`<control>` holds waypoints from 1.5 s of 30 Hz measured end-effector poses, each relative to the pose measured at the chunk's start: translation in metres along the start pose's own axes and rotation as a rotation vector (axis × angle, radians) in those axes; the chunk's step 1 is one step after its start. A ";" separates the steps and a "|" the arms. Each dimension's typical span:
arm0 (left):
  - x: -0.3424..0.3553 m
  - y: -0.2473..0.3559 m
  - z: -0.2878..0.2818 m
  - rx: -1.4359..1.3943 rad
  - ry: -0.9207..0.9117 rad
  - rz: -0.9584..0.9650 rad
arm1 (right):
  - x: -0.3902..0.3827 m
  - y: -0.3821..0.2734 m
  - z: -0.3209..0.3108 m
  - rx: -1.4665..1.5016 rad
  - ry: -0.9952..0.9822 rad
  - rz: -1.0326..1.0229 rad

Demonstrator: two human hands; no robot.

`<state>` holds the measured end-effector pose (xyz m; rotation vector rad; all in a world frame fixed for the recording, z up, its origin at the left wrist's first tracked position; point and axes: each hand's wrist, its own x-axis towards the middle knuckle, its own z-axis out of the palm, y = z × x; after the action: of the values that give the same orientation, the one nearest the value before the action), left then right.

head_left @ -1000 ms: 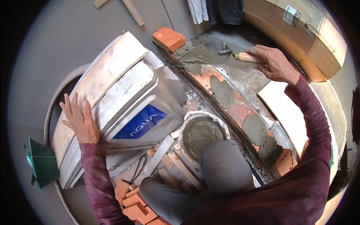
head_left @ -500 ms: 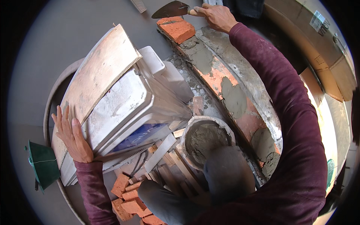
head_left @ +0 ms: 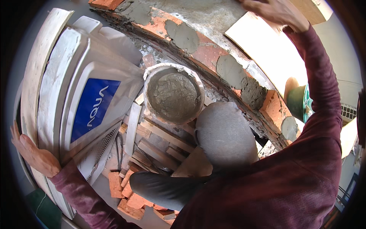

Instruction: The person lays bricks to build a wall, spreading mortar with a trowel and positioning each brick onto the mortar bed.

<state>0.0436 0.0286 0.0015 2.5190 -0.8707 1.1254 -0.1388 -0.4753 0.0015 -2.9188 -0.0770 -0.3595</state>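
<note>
My left hand [head_left: 36,156] presses flat, fingers spread, on the white appliance casing [head_left: 76,91] at nine o'clock, my right hand [head_left: 276,13] reaches to one o'clock, grip unclear, over the mortared brick course [head_left: 213,53]; leaning could tip me into the mortar bucket [head_left: 173,93].

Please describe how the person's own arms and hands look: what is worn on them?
Both arms are covered by long, dark maroon sleeves of soft cloth that reach the wrists. The left hand and the right hand are bare: no gloves, and no rings or watch can be seen. The sleeves are plain, without markings.
</note>
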 end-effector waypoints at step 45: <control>-0.329 0.183 0.155 -1.173 -0.793 -0.774 | -0.205 -0.185 0.250 0.551 -0.790 0.506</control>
<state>-0.1492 -0.0468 -0.3493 1.8166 -0.3621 -0.5619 -0.2931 -0.2489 -0.2514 -2.2408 0.3760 0.7664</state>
